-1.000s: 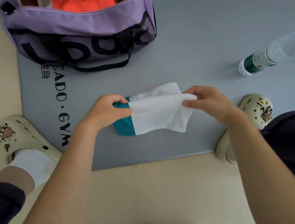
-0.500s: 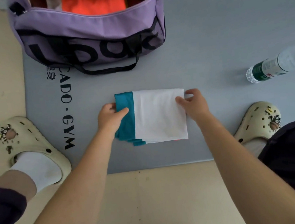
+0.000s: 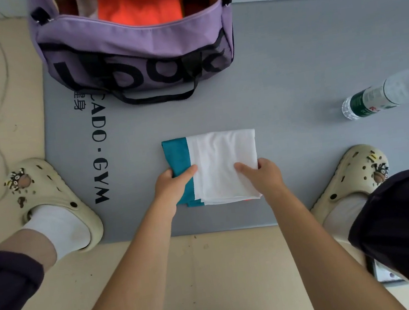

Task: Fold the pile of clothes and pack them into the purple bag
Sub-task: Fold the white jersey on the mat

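Two hands now hold the folded garment (image 3: 221, 165) by its near edge. A second ago it was lifted off the mat and being doubled over; half a second ago it lay flat with a hand at each side. Since then both hands have slid down to the near corners. The left hand (image 3: 174, 187) has its grip closed on the teal band at about 7 o'clock of the bundle, thumb on top. The right hand (image 3: 265, 175) pinches the white part at about 5 o'clock, thumb likewise on top. The garment lies on the grey mat (image 3: 290, 67) as a neat rectangle, with a sliver of orange showing under its near edge.

Folding of this piece looks finished, so I judge the next step is the lift into the purple bag (image 3: 133, 42), which sits at 12 o'clock, zip open, with an orange item (image 3: 139, 9) already inside. A water bottle (image 3: 371, 98) lies at 2 o'clock, well apart.
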Demonstrator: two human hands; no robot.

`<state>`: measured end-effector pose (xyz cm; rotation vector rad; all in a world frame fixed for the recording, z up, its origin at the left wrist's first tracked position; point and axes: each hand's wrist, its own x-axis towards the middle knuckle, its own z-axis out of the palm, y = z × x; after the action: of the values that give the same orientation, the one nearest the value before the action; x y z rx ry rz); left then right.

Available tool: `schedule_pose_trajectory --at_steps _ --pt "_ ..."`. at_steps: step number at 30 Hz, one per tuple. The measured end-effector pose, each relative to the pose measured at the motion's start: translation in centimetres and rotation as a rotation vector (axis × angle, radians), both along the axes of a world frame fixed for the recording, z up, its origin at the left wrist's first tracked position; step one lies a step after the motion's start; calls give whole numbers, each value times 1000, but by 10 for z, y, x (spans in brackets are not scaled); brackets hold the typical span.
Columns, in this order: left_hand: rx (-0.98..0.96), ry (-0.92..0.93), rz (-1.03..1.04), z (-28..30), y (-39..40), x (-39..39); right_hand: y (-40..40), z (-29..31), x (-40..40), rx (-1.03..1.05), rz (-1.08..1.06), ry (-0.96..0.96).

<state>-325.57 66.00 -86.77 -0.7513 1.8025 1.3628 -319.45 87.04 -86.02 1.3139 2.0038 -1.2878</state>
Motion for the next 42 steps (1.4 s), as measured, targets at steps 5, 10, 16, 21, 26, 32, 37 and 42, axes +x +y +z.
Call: schedule_pose_trajectory --at_steps 5,10,16,21,26,32,37,42 --pt "115 51 102 5 -8 3 -7 10 7 -67 -162 198" --pt "85 197 116 6 -20 -7 -11 9 11 -196 -260 268" --pt "-381 129 110 -1 -37 16 -16 4 26 211 -231 75" --pt "-29 -231 368 7 -9 43 -49 8 39 -34 -397 -56" --pt "212 -320 571 5 13 43 -69 12 37 -443 -733 42" --pt "262 -210 658 -1 6 43 -61 11 36 -488 -821 138" --pt "299 -173 636 -2 -2 44 -51 6 44 -524 -878 176" --pt "73 -240 595 3 7 38 -49 5 37 -454 -856 198"
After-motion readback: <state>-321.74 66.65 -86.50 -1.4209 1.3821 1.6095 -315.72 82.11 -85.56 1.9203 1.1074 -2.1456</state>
